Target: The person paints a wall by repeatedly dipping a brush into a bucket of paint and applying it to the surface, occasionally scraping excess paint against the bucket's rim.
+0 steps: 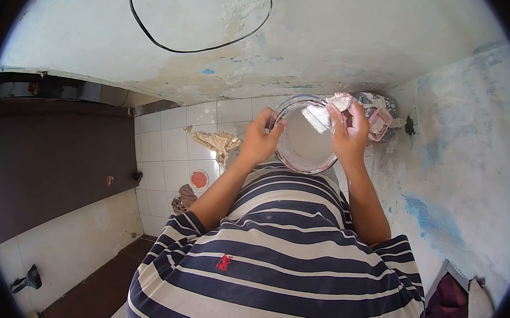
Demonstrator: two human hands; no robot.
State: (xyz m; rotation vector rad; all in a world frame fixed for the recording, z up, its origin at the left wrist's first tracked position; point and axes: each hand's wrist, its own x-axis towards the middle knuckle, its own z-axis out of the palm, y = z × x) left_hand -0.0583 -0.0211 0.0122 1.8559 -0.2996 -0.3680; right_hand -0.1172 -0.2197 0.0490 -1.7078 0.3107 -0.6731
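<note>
A round bucket (pixel 305 169) with a thin layer of whitish paint inside sits in front of my body, its rim smeared with pinkish paint. My left hand (pixel 261 137) is closed on the bucket's left rim, thumb over the edge, by the wire handle. In my right hand (pixel 351 130) is a wide paintbrush (pixel 317 117), its white, paint-coated bristles pointing left over the bucket's opening. The brush's paint-caked end (pixel 341 100) sticks up above my fingers. Part of the grip is hidden behind the fingers.
Behind my right hand stands a paint-splashed container (pixel 382 117) against the wall. On the white tiles (pixel 173 144) lie crumpled tan paper (pixel 215 141), a red-centred lid (pixel 199 179) and a brown rag (pixel 185 199). A black cable (pixel 182 51) loops across the patchy wall; a dark panel (pixel 59 163) is at left.
</note>
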